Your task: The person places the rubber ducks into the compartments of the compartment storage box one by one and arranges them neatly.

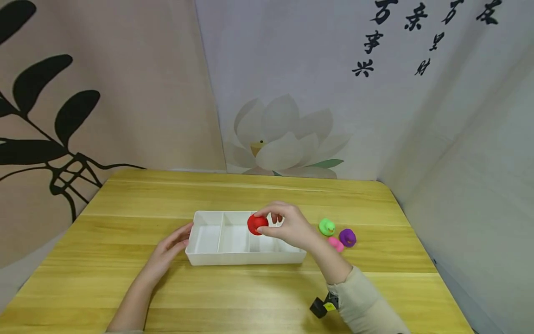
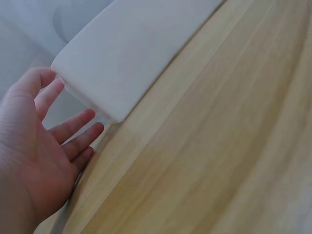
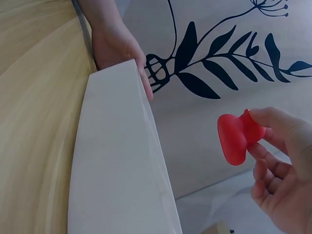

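Observation:
A white divided tray (image 1: 246,259) stands on the wooden table, its compartments side by side. My left hand (image 1: 167,253) rests against the tray's left end; in the left wrist view its fingers (image 2: 73,127) are spread and loosely extended by the tray's corner. Above the tray, around its middle compartments, my right hand (image 1: 292,227) pinches a red rubber duck (image 3: 233,139) between thumb and fingers. The duck is held clear of the tray wall in the right wrist view. The tray's right compartments are partly hidden by my right hand.
Right of the tray sit a green duck (image 1: 327,227), a purple duck (image 1: 347,237) and a pink duck (image 1: 335,244), the pink one partly behind my right forearm. A black device (image 1: 319,307) is at my right wrist. A printed curtain (image 1: 167,93) hangs behind the table.

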`<state>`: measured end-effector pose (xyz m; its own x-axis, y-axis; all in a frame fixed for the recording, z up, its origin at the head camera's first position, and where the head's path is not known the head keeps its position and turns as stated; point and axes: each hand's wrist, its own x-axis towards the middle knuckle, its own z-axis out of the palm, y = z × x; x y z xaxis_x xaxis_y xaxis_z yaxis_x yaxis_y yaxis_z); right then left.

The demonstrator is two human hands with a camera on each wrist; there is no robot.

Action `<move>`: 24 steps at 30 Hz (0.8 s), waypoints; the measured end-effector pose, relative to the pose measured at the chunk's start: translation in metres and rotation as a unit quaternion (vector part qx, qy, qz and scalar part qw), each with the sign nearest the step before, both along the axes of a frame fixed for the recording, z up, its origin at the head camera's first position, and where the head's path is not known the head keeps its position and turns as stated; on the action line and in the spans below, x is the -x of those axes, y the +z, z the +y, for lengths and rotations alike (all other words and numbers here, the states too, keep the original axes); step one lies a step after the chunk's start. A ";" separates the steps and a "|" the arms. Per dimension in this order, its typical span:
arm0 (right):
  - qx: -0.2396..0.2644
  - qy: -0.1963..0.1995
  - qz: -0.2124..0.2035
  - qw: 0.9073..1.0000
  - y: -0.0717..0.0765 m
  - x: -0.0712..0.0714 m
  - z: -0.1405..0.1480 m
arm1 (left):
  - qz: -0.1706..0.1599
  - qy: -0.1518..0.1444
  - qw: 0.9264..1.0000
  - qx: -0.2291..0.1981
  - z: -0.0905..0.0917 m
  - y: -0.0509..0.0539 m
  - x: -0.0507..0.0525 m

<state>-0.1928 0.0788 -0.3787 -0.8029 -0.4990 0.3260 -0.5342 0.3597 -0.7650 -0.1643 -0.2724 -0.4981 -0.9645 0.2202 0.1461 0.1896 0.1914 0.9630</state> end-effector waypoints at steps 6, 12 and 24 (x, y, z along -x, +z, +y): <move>0.010 0.022 -0.008 1.000 -0.005 0.001 -0.016 | 0.007 0.006 1.000 0.002 0.003 -0.002 -0.006; -0.004 0.032 -0.011 0.999 -0.009 0.000 -0.030 | 0.011 0.011 1.000 -0.001 0.007 -0.003 -0.013; 0.000 0.055 -0.044 0.998 -0.026 0.000 -0.057 | 0.002 0.029 1.000 0.003 0.017 -0.006 -0.027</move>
<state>-0.1929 0.0219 -0.4046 -0.7691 -0.5856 0.2560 -0.5009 0.3035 -0.8106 -0.1372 -0.2551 -0.5039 -0.9753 0.1639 0.1481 0.1809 0.2074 0.9614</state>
